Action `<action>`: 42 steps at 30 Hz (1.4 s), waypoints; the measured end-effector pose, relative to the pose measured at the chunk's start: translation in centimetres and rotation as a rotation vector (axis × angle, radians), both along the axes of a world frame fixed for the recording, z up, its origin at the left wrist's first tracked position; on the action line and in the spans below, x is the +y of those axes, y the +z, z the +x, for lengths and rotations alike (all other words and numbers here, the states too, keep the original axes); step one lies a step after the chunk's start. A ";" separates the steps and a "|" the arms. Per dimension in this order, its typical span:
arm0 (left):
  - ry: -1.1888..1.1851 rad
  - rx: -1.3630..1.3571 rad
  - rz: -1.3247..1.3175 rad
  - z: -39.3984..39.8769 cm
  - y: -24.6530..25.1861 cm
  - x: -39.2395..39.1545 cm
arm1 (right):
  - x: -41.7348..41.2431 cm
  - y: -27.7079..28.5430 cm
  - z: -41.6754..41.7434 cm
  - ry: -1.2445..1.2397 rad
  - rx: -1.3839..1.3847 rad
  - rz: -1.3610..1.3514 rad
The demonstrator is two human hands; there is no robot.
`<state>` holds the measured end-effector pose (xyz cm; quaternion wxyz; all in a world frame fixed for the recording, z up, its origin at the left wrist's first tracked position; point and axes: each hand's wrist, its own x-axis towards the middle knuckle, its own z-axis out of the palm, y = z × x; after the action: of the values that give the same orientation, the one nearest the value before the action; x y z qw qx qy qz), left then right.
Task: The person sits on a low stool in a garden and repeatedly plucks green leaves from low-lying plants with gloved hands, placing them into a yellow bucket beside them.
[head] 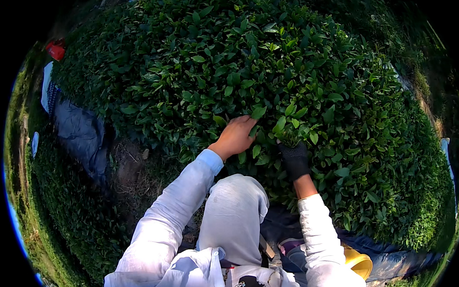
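Note:
A broad, dense leafy bush (212, 75), which looks like a tea bush, fills most of the view. My left hand (237, 136), bare below a pale sleeve cuff, reaches into the near side of the bush, its fingertips partly hidden among the leaves. To its right is my right hand (293, 159) in a black dotted glove, with a bunch of thin green shoots (291, 140) at its finger end. Larger bright leaves stand between and just beyond both hands.
Dark plastic sheeting (79, 129) lies at the left, and more at the lower right beside a yellow container (358, 261). A red object (56, 49) sits at the upper left. My bent knee (235, 211) touches the bush's near side. Another hedge (68, 202) runs at the lower left.

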<state>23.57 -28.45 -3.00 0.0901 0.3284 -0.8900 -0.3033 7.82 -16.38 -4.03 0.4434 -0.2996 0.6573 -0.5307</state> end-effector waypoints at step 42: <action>0.011 0.166 0.039 -3.0 5.6 0.2 | -7.8 0.9 -5.7 0.080 0.103 -0.205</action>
<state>20.55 -28.23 2.64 0.1589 0.3089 -0.8715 -0.3461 2.17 -24.15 -3.10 0.3970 -0.3964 0.6087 -0.5610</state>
